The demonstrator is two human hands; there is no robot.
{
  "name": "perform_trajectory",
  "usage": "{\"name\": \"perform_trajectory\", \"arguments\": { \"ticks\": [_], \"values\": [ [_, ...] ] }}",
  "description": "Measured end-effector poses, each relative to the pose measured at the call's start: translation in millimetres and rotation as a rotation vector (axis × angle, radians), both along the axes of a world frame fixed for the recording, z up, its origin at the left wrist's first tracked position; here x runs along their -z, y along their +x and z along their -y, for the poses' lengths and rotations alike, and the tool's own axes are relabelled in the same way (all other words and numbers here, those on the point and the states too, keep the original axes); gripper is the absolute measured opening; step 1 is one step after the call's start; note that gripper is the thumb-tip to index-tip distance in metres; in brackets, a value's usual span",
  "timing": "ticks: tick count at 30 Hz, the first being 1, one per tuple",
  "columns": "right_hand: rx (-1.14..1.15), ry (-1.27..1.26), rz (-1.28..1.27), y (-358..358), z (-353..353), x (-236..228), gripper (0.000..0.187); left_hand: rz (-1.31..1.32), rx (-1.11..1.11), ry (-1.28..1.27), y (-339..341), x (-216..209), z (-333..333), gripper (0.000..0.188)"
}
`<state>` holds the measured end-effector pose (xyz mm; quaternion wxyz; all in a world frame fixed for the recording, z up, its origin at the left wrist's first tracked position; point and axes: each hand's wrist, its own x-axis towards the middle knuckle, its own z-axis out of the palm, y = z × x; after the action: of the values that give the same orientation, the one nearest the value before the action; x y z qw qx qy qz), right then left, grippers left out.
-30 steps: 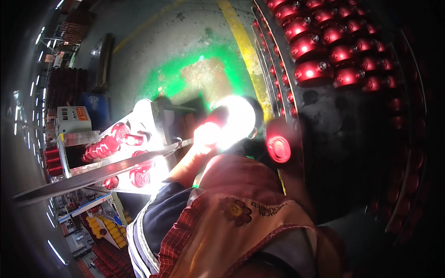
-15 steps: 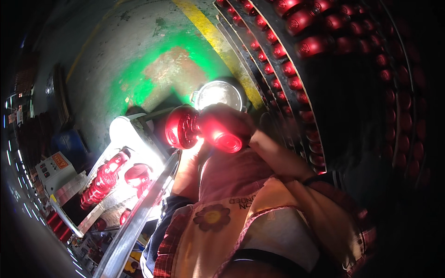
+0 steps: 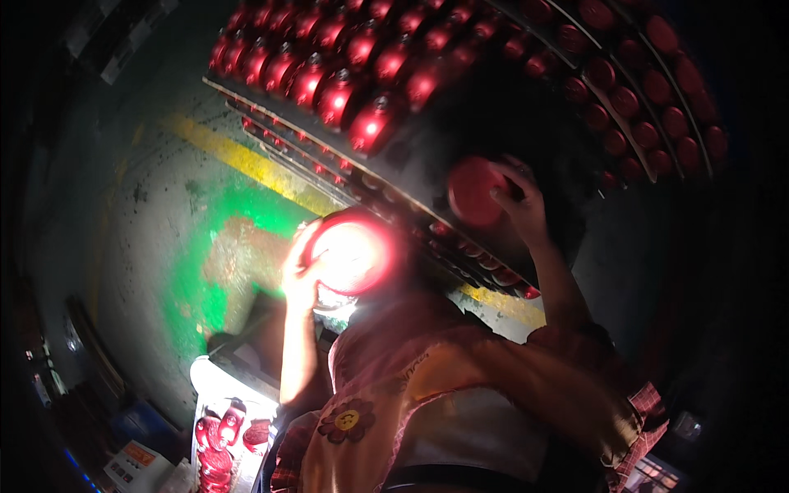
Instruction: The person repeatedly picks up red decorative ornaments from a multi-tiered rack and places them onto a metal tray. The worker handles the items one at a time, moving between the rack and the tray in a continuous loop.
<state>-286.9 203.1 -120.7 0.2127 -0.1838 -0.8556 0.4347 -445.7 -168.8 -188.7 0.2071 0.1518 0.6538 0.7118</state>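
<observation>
My left hand (image 3: 297,267) is closed round a shiny red vessel (image 3: 353,251), its round end lit to near white by a bright glare. To the right, my right hand (image 3: 524,201) grips a second red vessel (image 3: 474,194) by its side, with the flat round base towards me. That one is over the dark top board (image 3: 419,177) of a rack; whether it touches the board I cannot tell. Standing in rows on the same board are several red, round-shouldered vessels (image 3: 341,99) with small necks. Shadow hides part of the board behind my right hand.
Lower tiers of the rack hold more red vessels (image 3: 304,156). Further tiers of them (image 3: 625,103) curve away at the far right. At lower left, a bright white tray (image 3: 212,380) contains several red pieces. A yellow stripe (image 3: 238,160) crosses the green-stained floor (image 3: 197,271).
My view has turned right, towards the rack. The two red vessels, held close together before, are now apart: the right one is over the rack board, the left one in front of it.
</observation>
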Motion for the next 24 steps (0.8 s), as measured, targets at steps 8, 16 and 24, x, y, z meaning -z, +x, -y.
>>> {"name": "perform_trajectory", "arguments": {
  "ticks": [8, 16, 24],
  "values": [
    [0.193, 0.367, 0.265, 2.4, -104.7, 43.8, 0.039, -0.914, 0.049, -0.16, 5.4, -23.9, -228.2, 0.041],
    [0.01, 0.629, 0.213, 13.7, -130.4, 43.0, 0.049, -0.83, 0.113, -0.245, 24.7, -4.4, -258.2, 0.036],
    [-0.281, 0.128, 0.148, -114.8, -104.4, -32.4, 0.05, -0.8, -0.125, -0.343, -51.1, -34.7, -215.6, 0.044]
  ]
}}
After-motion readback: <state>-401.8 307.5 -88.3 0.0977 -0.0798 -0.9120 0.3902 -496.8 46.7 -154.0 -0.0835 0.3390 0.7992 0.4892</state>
